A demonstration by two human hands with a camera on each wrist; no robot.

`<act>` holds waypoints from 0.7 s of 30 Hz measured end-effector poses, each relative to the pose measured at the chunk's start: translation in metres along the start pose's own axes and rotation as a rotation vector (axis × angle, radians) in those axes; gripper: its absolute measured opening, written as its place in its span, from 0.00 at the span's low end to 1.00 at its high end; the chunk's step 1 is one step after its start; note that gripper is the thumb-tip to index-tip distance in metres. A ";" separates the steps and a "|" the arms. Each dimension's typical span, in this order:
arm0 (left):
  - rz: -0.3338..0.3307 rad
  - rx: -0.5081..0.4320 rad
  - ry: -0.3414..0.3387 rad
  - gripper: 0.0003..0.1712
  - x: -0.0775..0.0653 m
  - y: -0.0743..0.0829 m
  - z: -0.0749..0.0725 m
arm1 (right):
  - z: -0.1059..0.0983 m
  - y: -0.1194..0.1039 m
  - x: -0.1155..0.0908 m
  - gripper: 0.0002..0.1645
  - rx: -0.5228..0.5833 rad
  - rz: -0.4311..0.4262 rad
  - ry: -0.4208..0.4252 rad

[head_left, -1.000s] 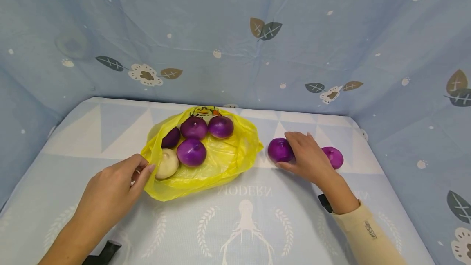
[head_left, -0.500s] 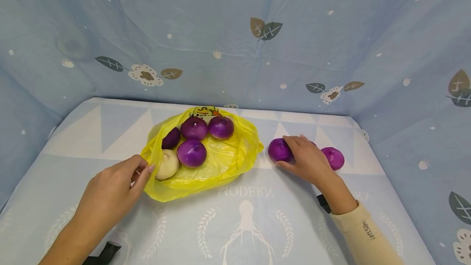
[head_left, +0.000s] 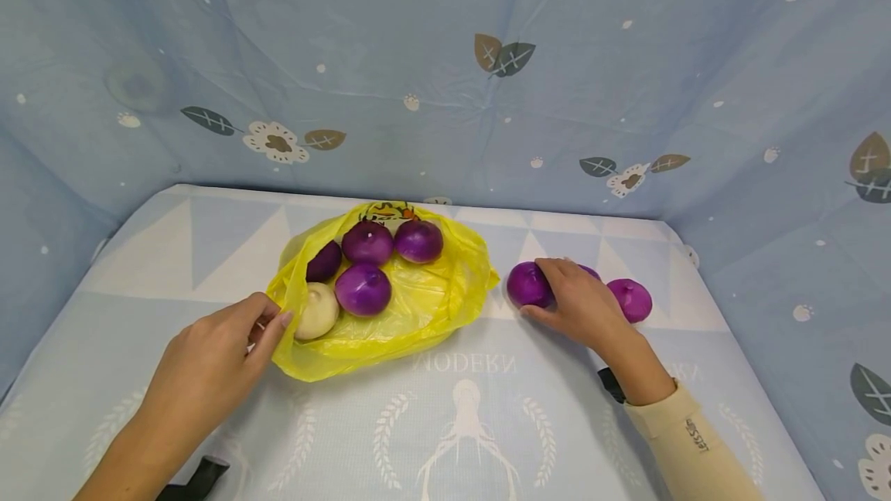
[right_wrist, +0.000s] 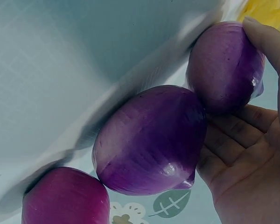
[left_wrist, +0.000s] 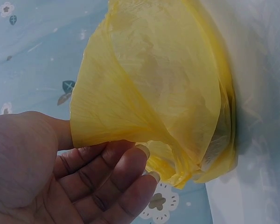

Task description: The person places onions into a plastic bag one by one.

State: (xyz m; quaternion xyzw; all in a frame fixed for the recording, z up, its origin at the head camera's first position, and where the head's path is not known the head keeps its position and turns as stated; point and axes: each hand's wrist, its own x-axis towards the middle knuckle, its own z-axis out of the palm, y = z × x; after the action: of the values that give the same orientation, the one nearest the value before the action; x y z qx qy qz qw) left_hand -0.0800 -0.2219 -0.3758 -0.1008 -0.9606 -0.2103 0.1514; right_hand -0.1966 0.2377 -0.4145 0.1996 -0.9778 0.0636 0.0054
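Observation:
My left hand (head_left: 209, 354) pinches the left rim of a yellow plastic bag (head_left: 438, 296), whose mouth gapes toward me. In the left wrist view a fold of the bag (left_wrist: 168, 74) runs between thumb and fingers. Inside lie several purple onions (head_left: 363, 289) and one white onion (head_left: 317, 312). Right of the bag, my right hand (head_left: 585, 304) grips a purple onion (right_wrist: 221, 67) on the table, thumb on one side and fingers on the other. A second purple onion (right_wrist: 151, 140) sits against it, mostly hidden by the hand in the head view. A third onion (head_left: 630, 301) is farther right.
The table (head_left: 473, 424) has a pale patterned cover. Blue printed curtain (head_left: 418, 60) closes off the back and sides. Black straps (head_left: 198, 478) show by both wrists.
The right hand has shifted slightly toward me, its fingertips lower on the near onion, and more of the middle onion shows behind it. The left hand and the bag stay put.

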 end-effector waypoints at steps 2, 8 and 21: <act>0.001 0.001 0.004 0.12 0.000 0.000 0.000 | 0.000 0.000 0.000 0.52 0.003 0.002 0.003; 0.005 -0.003 0.006 0.11 0.000 0.000 0.000 | -0.002 0.000 -0.003 0.52 0.030 0.014 0.011; 0.006 -0.006 0.001 0.10 -0.001 0.000 0.000 | -0.021 -0.008 -0.014 0.50 0.113 0.000 0.042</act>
State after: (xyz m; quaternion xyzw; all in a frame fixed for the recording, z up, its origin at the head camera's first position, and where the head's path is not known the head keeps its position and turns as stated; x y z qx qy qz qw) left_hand -0.0794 -0.2218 -0.3762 -0.1038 -0.9596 -0.2126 0.1523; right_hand -0.1812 0.2386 -0.3930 0.1982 -0.9723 0.1227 0.0148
